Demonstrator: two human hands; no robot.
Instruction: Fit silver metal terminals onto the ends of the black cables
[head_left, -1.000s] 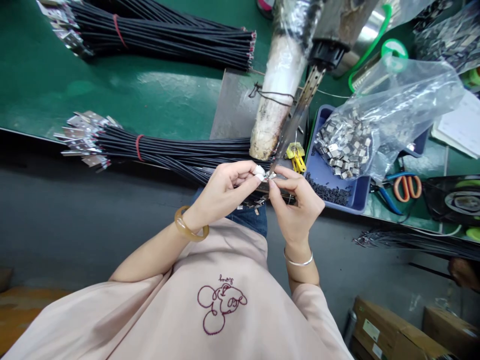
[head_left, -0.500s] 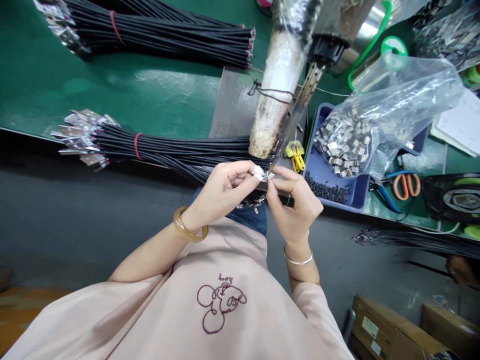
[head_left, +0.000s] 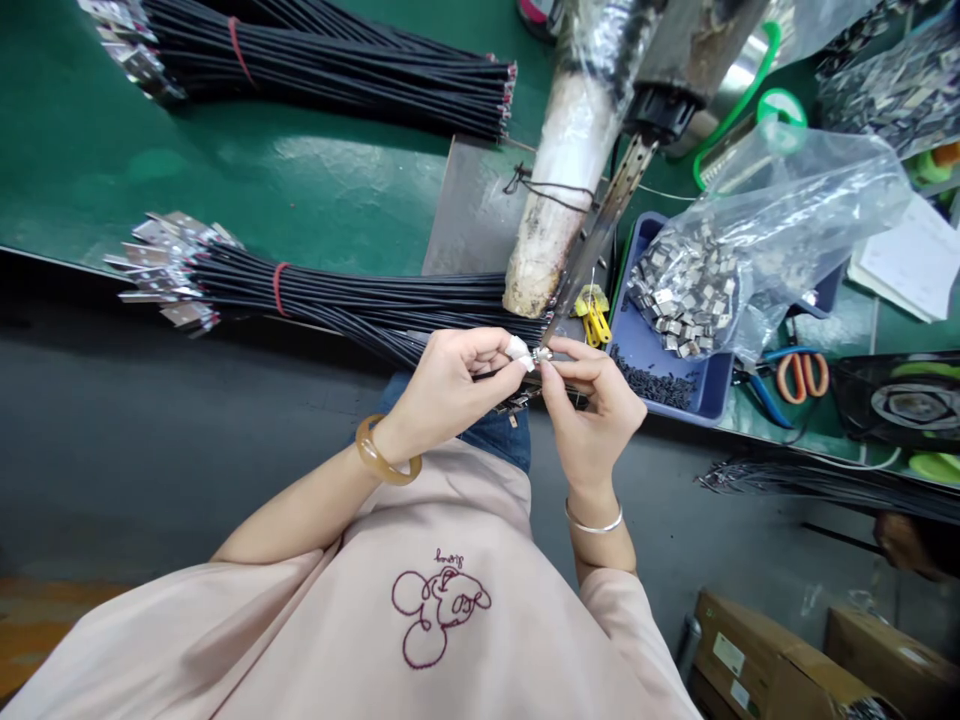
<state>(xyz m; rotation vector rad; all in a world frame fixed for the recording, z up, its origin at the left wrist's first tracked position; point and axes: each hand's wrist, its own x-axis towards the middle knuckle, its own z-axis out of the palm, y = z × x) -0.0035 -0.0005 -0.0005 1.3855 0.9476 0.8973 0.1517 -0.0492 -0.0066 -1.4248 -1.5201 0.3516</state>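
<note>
Directly between the left hand (head_left: pixel 459 378) and right hand (head_left: pixel 596 398), a small metal part (head_left: pixel 541 354) sits pinched by their fingertips.

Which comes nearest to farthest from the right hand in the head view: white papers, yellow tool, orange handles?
1. Yellow tool: just beyond the right hand.
2. Orange handles: to its right.
3. White papers: farther right and beyond.
</note>
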